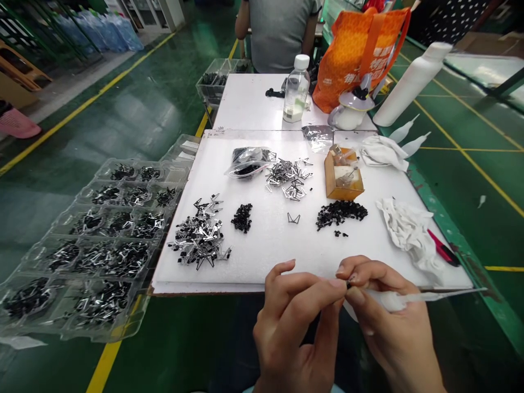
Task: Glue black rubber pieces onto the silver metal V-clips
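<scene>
Here, a tiny dark part [349,284] — pinched tight between left hand [301,319] and right hand [387,311] at the near edge of the tabletop [266,245].
The right also grips a white dropper bottle [389,301] — beyond, black pieces [343,213], then a wooden box [347,194] toward the right edge.

Hands, two: left hand [301,319] and right hand [391,322], both bare; fingers [305,300] slender, nails short. Wrists: uncovered. Garment: pale blue cloth [337,388], sliver only. Legwear: dark cloth [234,333], detail lost in shadow.
</scene>
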`<state>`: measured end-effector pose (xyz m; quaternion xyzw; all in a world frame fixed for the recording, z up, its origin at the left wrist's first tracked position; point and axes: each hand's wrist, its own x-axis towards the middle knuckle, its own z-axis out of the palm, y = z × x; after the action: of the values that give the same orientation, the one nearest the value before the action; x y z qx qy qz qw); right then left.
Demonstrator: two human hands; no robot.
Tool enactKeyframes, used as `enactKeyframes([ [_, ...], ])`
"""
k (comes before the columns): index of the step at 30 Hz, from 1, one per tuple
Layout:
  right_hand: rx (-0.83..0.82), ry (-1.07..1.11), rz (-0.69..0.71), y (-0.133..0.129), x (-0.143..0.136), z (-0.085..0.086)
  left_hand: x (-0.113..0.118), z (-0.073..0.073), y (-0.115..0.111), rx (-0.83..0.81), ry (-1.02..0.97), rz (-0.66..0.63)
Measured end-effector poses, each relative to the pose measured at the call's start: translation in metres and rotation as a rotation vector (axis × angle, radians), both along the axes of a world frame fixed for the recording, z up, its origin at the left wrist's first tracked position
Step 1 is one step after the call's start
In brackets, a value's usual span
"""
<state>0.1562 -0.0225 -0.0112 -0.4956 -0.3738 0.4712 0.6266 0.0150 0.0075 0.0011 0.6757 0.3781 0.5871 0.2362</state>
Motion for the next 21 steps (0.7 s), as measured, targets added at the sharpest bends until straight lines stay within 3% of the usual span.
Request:
enactKeyframes([
  [7,0.021,-0.053,-0.060,0.002,-0.002,-0.002,0.002,-0.001,-0.005,-0.135,-0.106,-0.079],
  [15,0.045,-0.169,-0.080,0.001,-0.003,-0.015,0.005,0.003,-0.007,-0.882,-0.721,-0.189],
  [18,0.030,-0.265,-0.176,0.026,0.015,-0.017,0.001,0.004,-0.001,-1.035,-0.844,-0.252],
  [21,0.039,-0.548,-0.387,0.072,0.048,-0.013,-0.002,0.007,0.004,-1.080,-0.910,-0.209],
])
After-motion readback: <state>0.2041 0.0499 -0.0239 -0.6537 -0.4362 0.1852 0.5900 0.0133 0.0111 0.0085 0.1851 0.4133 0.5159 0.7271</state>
